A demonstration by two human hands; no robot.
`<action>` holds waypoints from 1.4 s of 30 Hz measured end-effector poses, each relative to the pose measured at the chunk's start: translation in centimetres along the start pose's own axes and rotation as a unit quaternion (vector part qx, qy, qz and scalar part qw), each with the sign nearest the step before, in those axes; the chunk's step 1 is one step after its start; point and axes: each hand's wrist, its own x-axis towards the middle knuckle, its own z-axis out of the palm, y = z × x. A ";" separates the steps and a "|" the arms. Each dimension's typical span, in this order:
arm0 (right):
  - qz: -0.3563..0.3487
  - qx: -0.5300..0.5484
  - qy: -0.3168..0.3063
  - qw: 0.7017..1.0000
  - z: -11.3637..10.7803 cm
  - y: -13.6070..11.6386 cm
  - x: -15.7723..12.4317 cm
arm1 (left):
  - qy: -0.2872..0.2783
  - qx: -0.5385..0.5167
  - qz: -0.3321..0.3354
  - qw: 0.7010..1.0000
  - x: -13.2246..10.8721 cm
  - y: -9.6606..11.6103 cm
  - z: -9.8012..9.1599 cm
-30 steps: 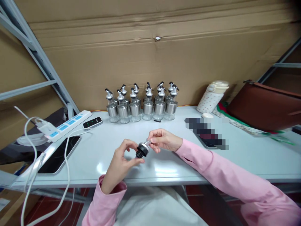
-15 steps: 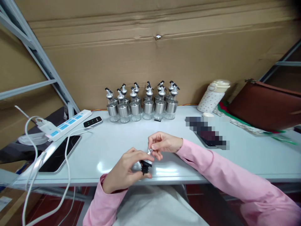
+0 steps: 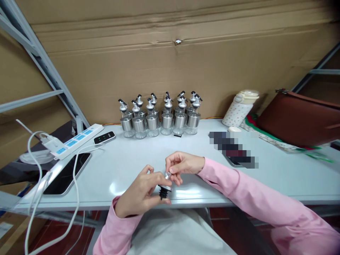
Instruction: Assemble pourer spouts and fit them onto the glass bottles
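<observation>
Near the front edge of the table, my left hand (image 3: 147, 189) is closed around a bottle pourer stopper (image 3: 164, 191), which has a black ribbed plug pointing down and a silvery top. My right hand (image 3: 183, 164) pinches at the stopper's upper end, thumb and forefinger together; any small part between those fingertips is hidden. Further back stand several glass bottles (image 3: 166, 121) with steel bands, each fitted with a similar silver-and-black spout. A small black piece (image 3: 177, 135) lies on the table in front of them.
On the left are a white power strip (image 3: 77, 140), a small black-and-white device (image 3: 105, 137), a phone (image 3: 67, 174) and white cables. A dotted drinking bottle (image 3: 239, 109), a brown bag (image 3: 300, 117) and a pixelated item (image 3: 233, 150) occupy the right. Cardboard (image 3: 159, 63) stands behind.
Both hands and the stopper have shifted slightly toward the table's front edge. My left forefinger looks more bent. The grip on the stopper stays the same.
</observation>
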 end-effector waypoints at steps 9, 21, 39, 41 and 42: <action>-0.074 -0.567 0.268 0.775 -3.1 -1.4 -0.4 | 0.015 0.106 -0.127 0.986 0.6 -0.3 0.3; 0.036 -0.741 0.391 0.545 -8.5 -1.4 -2.0 | 0.009 0.176 -0.058 0.983 0.4 -0.6 0.3; -0.094 -0.071 0.142 0.983 -1.6 -1.6 -0.4 | 0.139 0.077 -0.157 0.975 0.3 -1.7 1.3; -0.088 -0.046 0.127 0.987 -0.9 -1.3 -0.1 | 0.131 0.073 -0.177 0.973 0.2 -1.7 1.4; -0.084 -0.040 0.125 0.988 -0.7 -1.1 0.1 | 0.126 0.071 -0.188 0.971 0.2 -1.6 1.3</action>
